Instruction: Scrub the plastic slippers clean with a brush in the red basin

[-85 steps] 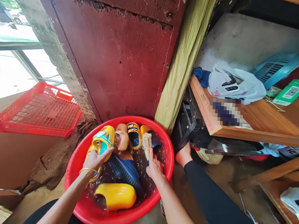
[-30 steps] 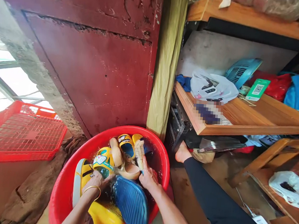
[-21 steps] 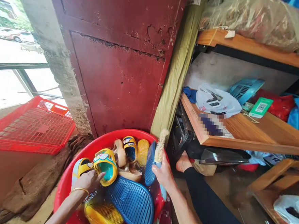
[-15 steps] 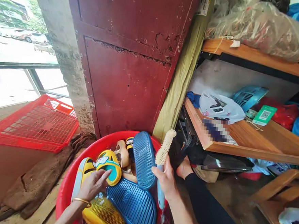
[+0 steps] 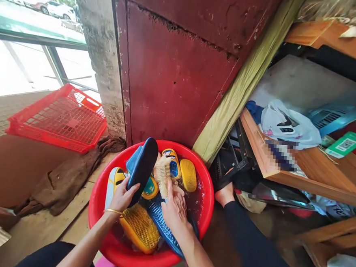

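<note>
Gripped in my left hand (image 5: pixel 124 195) is a dark blue slipper (image 5: pixel 145 163), raised on its edge over the red basin (image 5: pixel 208 196). My right hand (image 5: pixel 173 206) closes round a brush whose pale bristles (image 5: pixel 163 175) point up beside that slipper. Under my right hand, another blue slipper (image 5: pixel 162 226) lies sole up. Yellow slippers lie around it in the water: one sole up (image 5: pixel 141 228) near the front, one sole (image 5: pixel 188 175) at the right, and one with a blue inside (image 5: pixel 172 163) at the back. A white and yellow shoe (image 5: pixel 112 186) rests at the left.
A red plastic crate (image 5: pixel 66 121) and a brown cloth (image 5: pixel 61 186) are at the left. Behind the basin stands a dark red door (image 5: pixel 174 92). My bare foot (image 5: pixel 225 194) is right of the basin, near wooden shelves (image 5: pixel 304 162) holding bags.
My left hand has taken hold of a blue slipper and lifted it upright. The brush in my right hand has moved left, over the basin. The view has shifted, showing the whole basin.
</note>
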A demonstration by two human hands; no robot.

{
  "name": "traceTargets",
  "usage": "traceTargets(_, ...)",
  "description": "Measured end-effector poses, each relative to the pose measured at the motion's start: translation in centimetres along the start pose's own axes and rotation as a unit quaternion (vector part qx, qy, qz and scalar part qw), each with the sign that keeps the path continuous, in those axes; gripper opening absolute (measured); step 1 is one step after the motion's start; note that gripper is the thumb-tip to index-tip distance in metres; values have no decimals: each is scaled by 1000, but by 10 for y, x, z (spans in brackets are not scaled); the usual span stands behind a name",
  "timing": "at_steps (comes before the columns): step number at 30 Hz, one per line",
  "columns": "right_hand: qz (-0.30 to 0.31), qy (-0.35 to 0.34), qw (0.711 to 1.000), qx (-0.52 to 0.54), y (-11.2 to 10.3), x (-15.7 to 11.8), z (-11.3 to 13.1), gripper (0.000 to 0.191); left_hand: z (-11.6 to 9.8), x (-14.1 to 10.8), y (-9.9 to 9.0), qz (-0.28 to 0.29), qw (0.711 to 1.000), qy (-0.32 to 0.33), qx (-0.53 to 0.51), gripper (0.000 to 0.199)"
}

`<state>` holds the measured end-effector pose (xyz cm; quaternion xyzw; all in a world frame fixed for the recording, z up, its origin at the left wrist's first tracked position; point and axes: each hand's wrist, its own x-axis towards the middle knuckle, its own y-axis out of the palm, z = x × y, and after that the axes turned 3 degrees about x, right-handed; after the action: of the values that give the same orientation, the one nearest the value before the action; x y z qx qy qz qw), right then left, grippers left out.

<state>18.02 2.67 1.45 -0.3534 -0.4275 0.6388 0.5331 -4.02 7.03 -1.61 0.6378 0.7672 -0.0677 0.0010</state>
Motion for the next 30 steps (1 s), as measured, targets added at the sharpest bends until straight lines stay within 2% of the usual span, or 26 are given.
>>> traceTargets(3,54,39,997,-28,1,-1,-7,86,20,4,3,-3,999,27,40,65)
traceTargets(8,55,64,995,-53,2,-4,-18,80,29,2,5,15,999,15,33,57)
traceTargets(10,52,40,996,-54,-6,-2,-21,80,29,1,5,4,1000,8,23,58)
traceTargets(13,55,-33,997,-43,-27,6,-21,86,25,-2,4,-7,1000,-13,15,62)
traceTargets(16,74,-72,994,-24,-42,15,-19,87,20,-7,5,-11,1000,-7,3,62)
traceTargets(19,86,-75,993,0,-42,22,-17,74,19,-11,7,-21,1000,3,-14,63)
traceTargets(25,106,-50,992,47,-38,28,-23,35,24,-11,12,-29,999,-23,1,60)
traceTargets(28,124,-56,989,58,-42,26,-29,29,26,-10,13,-27,999,-38,0,55)
traceTargets(30,138,-63,987,54,-42,22,-32,31,28,-9,13,-28,999,-43,-1,51)
